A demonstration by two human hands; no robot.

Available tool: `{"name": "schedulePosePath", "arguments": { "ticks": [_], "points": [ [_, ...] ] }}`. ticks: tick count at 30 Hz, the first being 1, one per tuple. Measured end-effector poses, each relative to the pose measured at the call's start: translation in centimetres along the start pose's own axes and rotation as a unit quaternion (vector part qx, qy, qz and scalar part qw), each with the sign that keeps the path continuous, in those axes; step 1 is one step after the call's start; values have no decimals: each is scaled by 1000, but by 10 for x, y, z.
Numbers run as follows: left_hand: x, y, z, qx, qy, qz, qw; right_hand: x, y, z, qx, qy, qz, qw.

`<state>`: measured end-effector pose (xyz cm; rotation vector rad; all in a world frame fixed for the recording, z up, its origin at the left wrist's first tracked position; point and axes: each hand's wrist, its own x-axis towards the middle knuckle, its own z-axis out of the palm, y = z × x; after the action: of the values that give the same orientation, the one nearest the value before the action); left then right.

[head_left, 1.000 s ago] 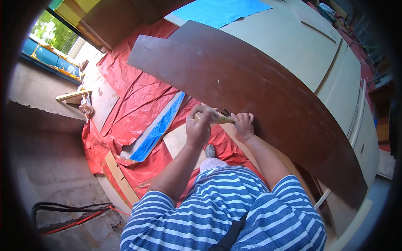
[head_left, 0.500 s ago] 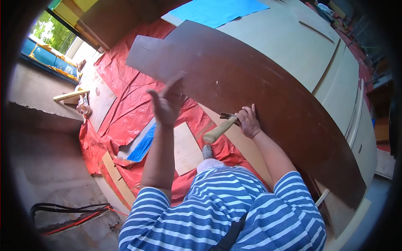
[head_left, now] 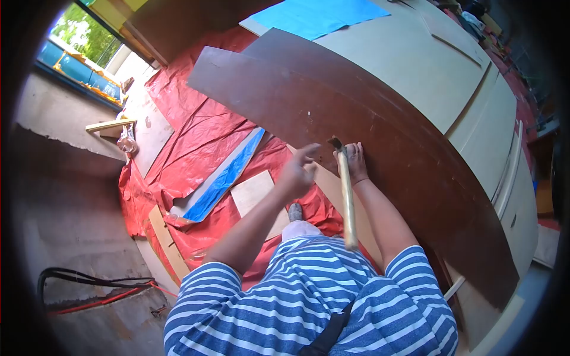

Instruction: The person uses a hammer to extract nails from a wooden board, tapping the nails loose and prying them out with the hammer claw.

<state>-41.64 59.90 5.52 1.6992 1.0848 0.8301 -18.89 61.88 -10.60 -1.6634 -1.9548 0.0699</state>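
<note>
My right hand (head_left: 357, 164) holds a hammer (head_left: 347, 199) close to its head, over the edge of a large dark brown board (head_left: 332, 107). The hammer's dark metal head points up and away, and its pale wooden handle hangs back toward my striped shirt. My left hand (head_left: 297, 175) is a little to the left of the hammer head, with some fingers stretched out and others curled. It does not touch the hammer, and nothing shows in it. A few small dark marks lie on the board near the hammer head.
Red sheeting (head_left: 196, 142) covers the floor. On it lie a blue-and-white strip (head_left: 222, 181), a pale board piece (head_left: 252, 193) and a narrow wooden strip (head_left: 166, 240). Large pale panels (head_left: 415, 71) lie beyond the brown board, with a blue sheet (head_left: 320, 15) on top.
My left hand has moved right and toward me, close to the hammer head. The hammer has turned in my right hand, so its handle points toward my body.
</note>
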Motion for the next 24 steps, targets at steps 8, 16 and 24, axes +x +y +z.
{"name": "schedulePosePath", "arguments": {
  "ticks": [8, 16, 24],
  "points": [
    [-3, 56, 23, -77, 191, 182, 961, 49, -81, -44, 310, 2, 150, 939],
    [-13, 25, -118, -505, 152, 98, 844, 53, -137, -61, 765, -301, 337, 459],
    [10, -59, -240, -504, 113, 37, 855, 122, -218, 32, 652, -303, 391, 575]
  ]
}}
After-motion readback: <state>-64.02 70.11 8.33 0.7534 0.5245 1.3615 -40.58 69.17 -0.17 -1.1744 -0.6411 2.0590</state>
